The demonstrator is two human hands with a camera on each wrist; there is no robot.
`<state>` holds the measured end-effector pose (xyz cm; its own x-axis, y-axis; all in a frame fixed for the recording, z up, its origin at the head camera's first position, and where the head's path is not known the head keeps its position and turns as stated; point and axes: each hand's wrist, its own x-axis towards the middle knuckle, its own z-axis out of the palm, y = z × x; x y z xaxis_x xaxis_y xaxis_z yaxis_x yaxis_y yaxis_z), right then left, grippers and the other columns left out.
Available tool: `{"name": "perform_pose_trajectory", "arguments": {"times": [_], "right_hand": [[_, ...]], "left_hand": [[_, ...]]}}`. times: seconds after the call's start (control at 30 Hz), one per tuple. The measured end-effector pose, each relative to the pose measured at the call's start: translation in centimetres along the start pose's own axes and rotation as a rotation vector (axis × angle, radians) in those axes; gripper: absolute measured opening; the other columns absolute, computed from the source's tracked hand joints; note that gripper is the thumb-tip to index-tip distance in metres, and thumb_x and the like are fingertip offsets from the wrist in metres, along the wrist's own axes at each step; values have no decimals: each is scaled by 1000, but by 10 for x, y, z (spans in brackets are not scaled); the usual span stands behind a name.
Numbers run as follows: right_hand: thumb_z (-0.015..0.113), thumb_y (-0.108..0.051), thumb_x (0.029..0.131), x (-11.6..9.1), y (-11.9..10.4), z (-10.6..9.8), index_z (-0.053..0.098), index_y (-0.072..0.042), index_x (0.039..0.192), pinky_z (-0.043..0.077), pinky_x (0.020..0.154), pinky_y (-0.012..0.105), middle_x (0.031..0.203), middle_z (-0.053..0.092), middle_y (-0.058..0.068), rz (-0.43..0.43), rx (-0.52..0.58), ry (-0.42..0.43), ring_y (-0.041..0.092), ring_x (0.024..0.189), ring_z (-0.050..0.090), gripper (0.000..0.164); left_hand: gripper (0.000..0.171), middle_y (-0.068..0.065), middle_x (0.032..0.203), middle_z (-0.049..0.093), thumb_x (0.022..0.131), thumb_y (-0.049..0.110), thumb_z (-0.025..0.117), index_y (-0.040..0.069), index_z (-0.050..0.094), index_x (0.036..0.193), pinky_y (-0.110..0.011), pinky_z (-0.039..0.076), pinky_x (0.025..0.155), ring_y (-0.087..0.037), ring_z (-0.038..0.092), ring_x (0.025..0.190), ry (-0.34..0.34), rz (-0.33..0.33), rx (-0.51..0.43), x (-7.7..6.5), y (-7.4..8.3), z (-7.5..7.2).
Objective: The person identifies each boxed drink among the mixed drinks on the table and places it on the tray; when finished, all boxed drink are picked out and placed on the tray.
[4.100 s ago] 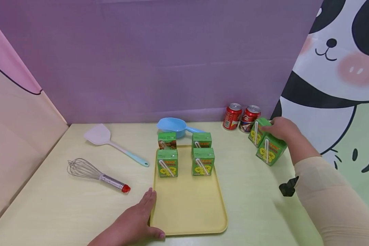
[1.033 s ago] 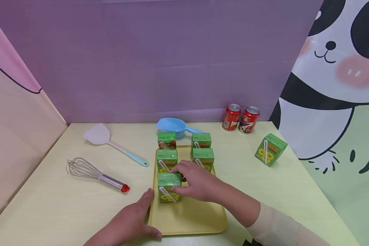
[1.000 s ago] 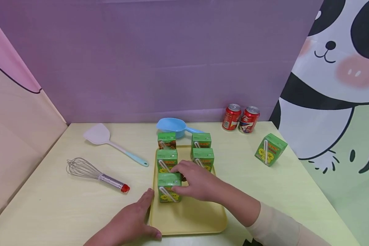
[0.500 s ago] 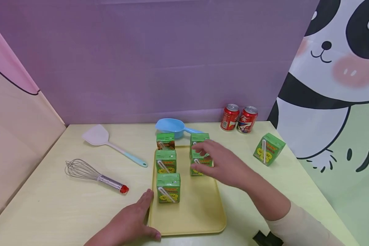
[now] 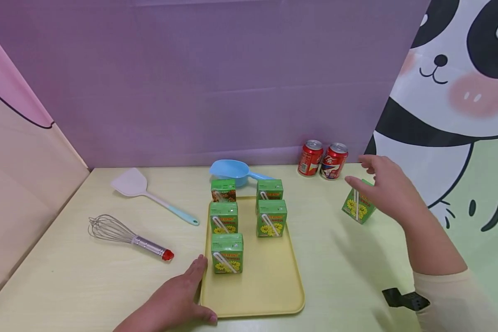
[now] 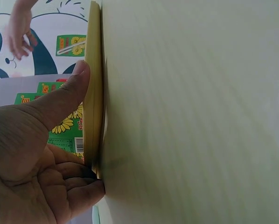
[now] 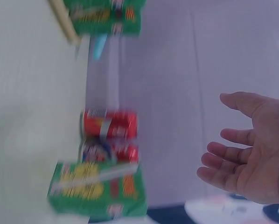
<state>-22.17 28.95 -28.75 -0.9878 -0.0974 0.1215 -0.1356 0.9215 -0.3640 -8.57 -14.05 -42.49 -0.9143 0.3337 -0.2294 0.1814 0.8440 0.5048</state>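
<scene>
My left hand (image 5: 178, 293) rests at the near left corner of the yellow tray (image 5: 269, 288), fingers straight along its left side and thumb at its front edge. On the tray stand green drink cartons with white straws: three in a left row, the nearest carton (image 5: 227, 256) in front, and two in a right row, led by another carton (image 5: 271, 221). Over at the right, my right hand (image 5: 392, 193) hovers with parted fingers above a lone carton (image 5: 354, 207), partly covering it in the head view. The right wrist view shows this palm (image 7: 265, 154) holding nothing.
Two red cans (image 5: 310, 159) stand at the back right. Behind the tray lies a blue scoop (image 5: 232, 170). A pale spatula (image 5: 133, 182) and a whisk (image 5: 128, 235) lie on the left. A purple cloth (image 5: 199, 83) hangs along the table's back edge.
My right hand has let go of a carton at the front of the tray's left row and swung right to the lone carton. My left hand has stayed at the tray corner.
</scene>
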Motion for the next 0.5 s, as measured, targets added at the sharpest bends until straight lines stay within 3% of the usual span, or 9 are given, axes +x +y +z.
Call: {"name": "perform_pose_trajectory", "arguments": {"times": [0.13, 0.3, 0.5], "right_hand": [[54, -60, 93, 5, 32, 1, 28, 4, 148, 39, 95, 69, 142, 35, 33, 72, -19, -4, 50, 128, 34, 89], [55, -54, 94, 12, 61, 9, 29, 9, 146, 41, 94, 69, 140, 36, 35, 89, -37, -13, 51, 124, 38, 86], [55, -58, 93, 17, 82, 24, 26, 13, 145, 39, 98, 69, 138, 36, 38, 125, 0, -103, 53, 124, 38, 94]], "left_hand": [[130, -17, 161, 25, 59, 63, 83, 1, 21, 155, -54, 41, 106, -38, 44, 136, 3, 1, -4, 0, 0, -1], [129, -18, 161, 24, 60, 64, 82, 0, 21, 155, -54, 41, 107, -38, 45, 136, 0, 4, -1, 0, 0, 0], [130, -19, 161, 24, 59, 65, 81, -1, 22, 154, -54, 41, 106, -38, 44, 136, 7, 18, 5, 0, -1, 0]]}}
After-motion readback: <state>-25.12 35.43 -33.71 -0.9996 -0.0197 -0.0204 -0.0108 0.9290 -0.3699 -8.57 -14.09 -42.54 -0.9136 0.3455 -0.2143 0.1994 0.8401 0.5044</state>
